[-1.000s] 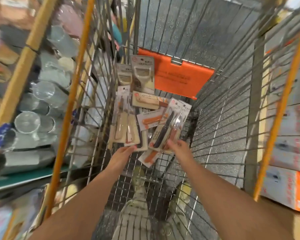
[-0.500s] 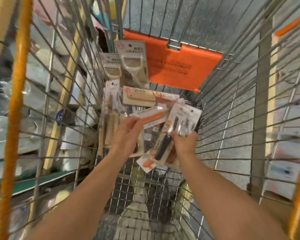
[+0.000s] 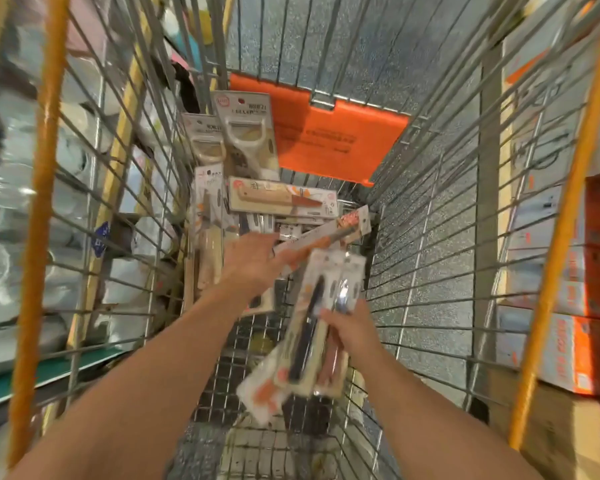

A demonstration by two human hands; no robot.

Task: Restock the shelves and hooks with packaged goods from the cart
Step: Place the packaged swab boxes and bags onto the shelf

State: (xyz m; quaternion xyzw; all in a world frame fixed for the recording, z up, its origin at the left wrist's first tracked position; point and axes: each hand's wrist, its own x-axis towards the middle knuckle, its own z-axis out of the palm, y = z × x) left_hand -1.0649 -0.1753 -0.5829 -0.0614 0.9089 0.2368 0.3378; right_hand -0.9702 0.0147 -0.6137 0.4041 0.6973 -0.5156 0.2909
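Seen from above: wire cart (image 3: 430, 237) with an orange flap (image 3: 326, 133) at the far end, between shelves of glassware (image 3: 11, 202) on the left and stacked boxes (image 3: 575, 271) on the right. Heaped against the cart's left wall: carded knives and peelers (image 3: 243, 140). Right hand (image 3: 350, 327), fingers curled around a fanned bunch of knife cards (image 3: 319, 327), lifted above the cart floor. Left hand (image 3: 253, 261) reaching over the heap, touching a long orange-handled knife pack (image 3: 323, 237); grip blurred, cannot tell. Likely light, stiff card with slick plastic blisters, prone to sliding apart in a bunch. Best pinched by the card edges or at the hang-hole end.
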